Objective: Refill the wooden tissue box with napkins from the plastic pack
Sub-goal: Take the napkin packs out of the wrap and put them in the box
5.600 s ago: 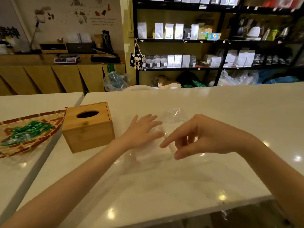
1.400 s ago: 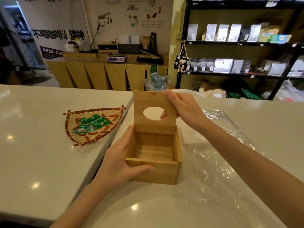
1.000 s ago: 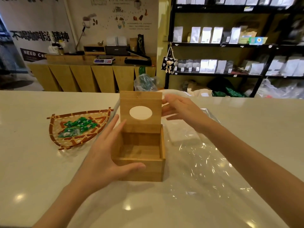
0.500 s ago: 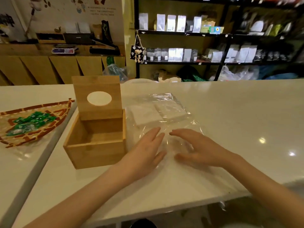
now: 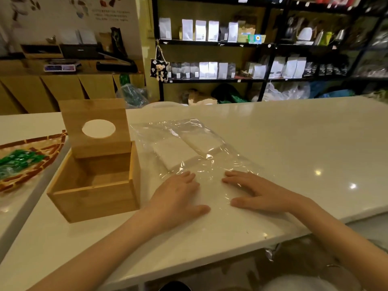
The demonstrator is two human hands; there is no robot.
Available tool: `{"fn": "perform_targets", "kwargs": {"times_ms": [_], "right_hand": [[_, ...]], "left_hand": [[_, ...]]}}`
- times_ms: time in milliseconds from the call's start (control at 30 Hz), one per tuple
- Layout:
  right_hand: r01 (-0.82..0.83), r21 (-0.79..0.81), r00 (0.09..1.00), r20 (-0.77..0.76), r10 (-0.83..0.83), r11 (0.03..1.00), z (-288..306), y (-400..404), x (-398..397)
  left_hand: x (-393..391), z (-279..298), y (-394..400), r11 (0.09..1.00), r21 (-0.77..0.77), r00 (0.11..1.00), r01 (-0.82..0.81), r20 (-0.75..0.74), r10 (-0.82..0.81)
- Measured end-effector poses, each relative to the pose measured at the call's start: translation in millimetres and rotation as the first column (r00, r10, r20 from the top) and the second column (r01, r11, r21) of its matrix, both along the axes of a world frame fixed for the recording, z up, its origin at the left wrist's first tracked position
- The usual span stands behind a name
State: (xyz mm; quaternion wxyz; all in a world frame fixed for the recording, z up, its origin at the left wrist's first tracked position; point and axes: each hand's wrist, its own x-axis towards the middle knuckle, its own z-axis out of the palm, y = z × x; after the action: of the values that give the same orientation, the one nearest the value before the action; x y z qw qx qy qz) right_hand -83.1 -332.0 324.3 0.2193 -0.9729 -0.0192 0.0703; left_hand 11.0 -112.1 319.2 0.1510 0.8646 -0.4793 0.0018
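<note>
The wooden tissue box stands on the white counter at the left, empty inside, its lid with an oval hole tipped up at the back. To its right lies the clear plastic pack, with two white napkin stacks inside at its far end. My left hand and my right hand lie flat, fingers spread, on the near end of the plastic. Neither hand grips anything.
A woven tray with green wrapped sweets sits at the far left on a neighbouring counter. The white counter ends close to my body at the lower right. Shelves of bags stand behind.
The box went from shut to open, and both hands left it. Both hands now rest on the plastic pack, spread slightly farther apart than half a second ago.
</note>
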Motion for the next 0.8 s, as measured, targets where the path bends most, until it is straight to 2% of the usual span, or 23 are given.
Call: {"fn": "perform_targets", "kwargs": {"times_ms": [67,167,233,333,400,467,533,600,667,800], "right_hand": [[0.024,0.044,0.999,-0.026,-0.023,0.999,5,-10,-5],[0.082,0.114,0.996,0.006,-0.083,0.990,6,-18,-12],[0.131,0.187,0.970,0.180,-0.165,0.974,8,-14,-16],[0.111,0.287,0.853,0.464,-0.240,0.952,15,4,-24],[0.046,0.313,0.866,0.461,-0.194,0.949,22,18,-28],[-0.040,0.215,0.952,0.306,-0.028,0.976,23,30,-26],[-0.142,0.041,0.975,0.176,0.133,0.989,13,38,-14],[-0.159,0.051,0.969,0.199,0.146,0.986,4,48,7],[-0.112,0.030,0.962,0.252,0.101,0.993,-3,53,31],[-0.061,-0.229,0.951,0.283,0.126,0.972,-7,58,73]], "left_hand": [[-5,-1,-8,0.999,-0.049,0.998,0.009,-0.060,-0.012],[-10,-8,-16,0.987,-0.160,0.998,0.012,-0.054,-0.021],[-14,-11,-18,0.970,-0.241,1.000,0.001,-0.018,-0.006],[-17,-13,-17,0.937,-0.349,0.999,-0.035,0.021,0.045],[-18,-12,-15,0.910,-0.411,0.995,-0.049,0.059,0.081],[-18,-9,-14,0.890,-0.455,0.983,-0.029,0.150,0.109],[-18,-7,-14,0.872,-0.488,0.948,0.028,0.289,0.132],[-18,-6,-14,0.861,-0.504,0.916,0.075,0.376,0.140],[-18,-7,-15,0.848,-0.519,0.906,0.106,0.403,0.133],[-16,-11,-16,0.825,-0.549,0.919,0.134,0.380,0.103]]}}
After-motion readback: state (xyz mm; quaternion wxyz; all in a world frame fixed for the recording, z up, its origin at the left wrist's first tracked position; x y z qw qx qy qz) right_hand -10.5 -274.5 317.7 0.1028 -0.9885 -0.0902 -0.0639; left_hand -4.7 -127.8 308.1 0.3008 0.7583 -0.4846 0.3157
